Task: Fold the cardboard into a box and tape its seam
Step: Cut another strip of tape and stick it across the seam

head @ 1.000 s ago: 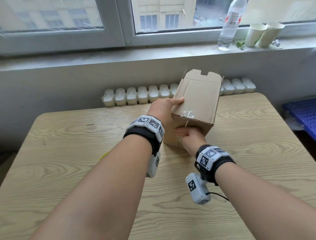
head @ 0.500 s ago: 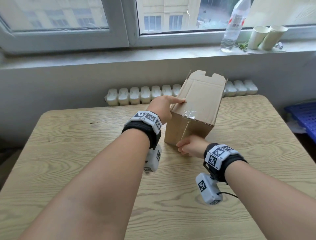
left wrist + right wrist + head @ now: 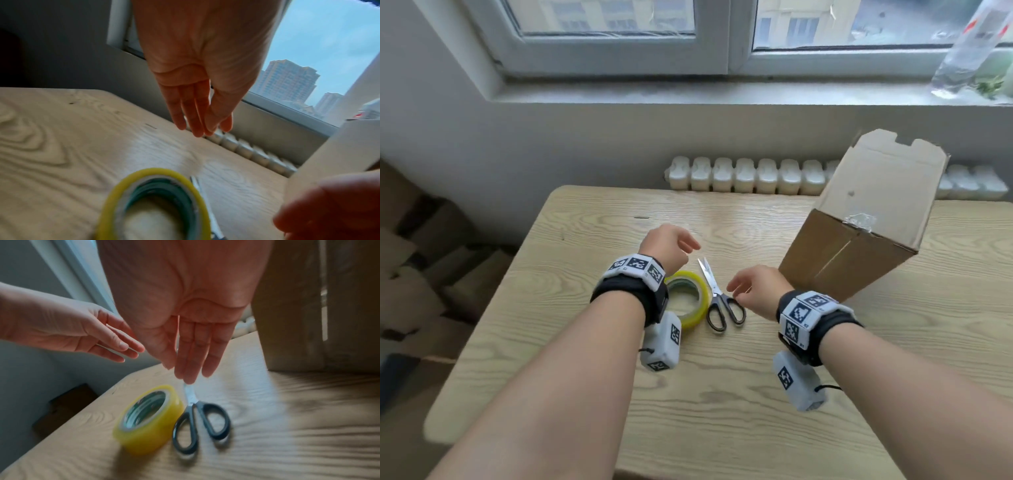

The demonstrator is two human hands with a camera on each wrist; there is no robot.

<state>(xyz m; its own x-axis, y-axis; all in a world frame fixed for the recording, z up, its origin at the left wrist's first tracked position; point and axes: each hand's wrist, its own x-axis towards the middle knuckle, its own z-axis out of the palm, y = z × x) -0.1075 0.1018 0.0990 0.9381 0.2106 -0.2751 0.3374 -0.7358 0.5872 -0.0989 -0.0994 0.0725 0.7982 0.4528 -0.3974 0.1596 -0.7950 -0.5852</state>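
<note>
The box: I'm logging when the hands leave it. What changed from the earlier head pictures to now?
Both hands let go of the cardboard box and drew back toward the person. The left hand now hovers open above the tape roll, the right hand open over the scissors; neither has a grip on anything. The box stayed upright on the table, crumpled tape still on its edge.

A pale wood-grain table point(image 3: 585, 342) stands against the wall under a window point(image 3: 619, 20). Behind the table's far edge runs a row of white radiator sections point(image 3: 746, 174). A clear plastic bottle point(image 3: 965, 51) stands on the sill at the right. Brown cardboard boxes point(image 3: 421, 274) are stacked on the floor off the table's left edge.
</note>
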